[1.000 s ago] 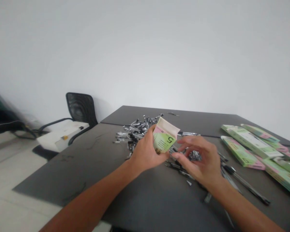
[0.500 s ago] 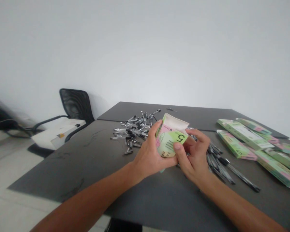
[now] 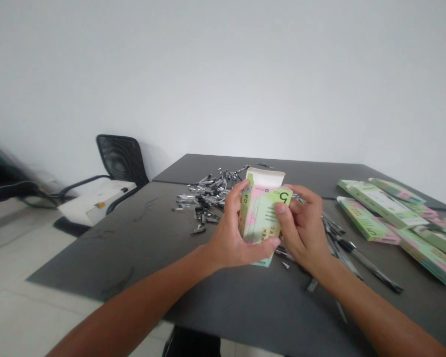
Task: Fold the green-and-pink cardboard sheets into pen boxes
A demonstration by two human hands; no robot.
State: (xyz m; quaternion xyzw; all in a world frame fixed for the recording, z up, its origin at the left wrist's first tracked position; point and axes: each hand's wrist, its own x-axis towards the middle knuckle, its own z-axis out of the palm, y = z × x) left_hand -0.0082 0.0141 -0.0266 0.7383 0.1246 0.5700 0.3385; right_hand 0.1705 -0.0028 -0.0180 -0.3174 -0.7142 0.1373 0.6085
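Note:
I hold a small green and pink cardboard box (image 3: 263, 213) upright above a dark table (image 3: 141, 238), its top flap standing open. My left hand (image 3: 232, 238) wraps around the box's left side and bottom. My right hand (image 3: 300, 228) grips its right side, thumb pressed on the front near a printed number. Behind the box lies a heap of black and silver pens (image 3: 208, 196). More pens (image 3: 349, 250) lie just right of my right hand.
Several flat green and pink boxes (image 3: 379, 213) lie in a row at the table's right. A black mesh office chair (image 3: 120, 161) stands beyond the left corner, with a white box (image 3: 96, 201) on the floor beside it. A white wall is behind.
My right hand came up from the pens and took hold of the box. The box has been turned more upright and drawn a little closer to me.

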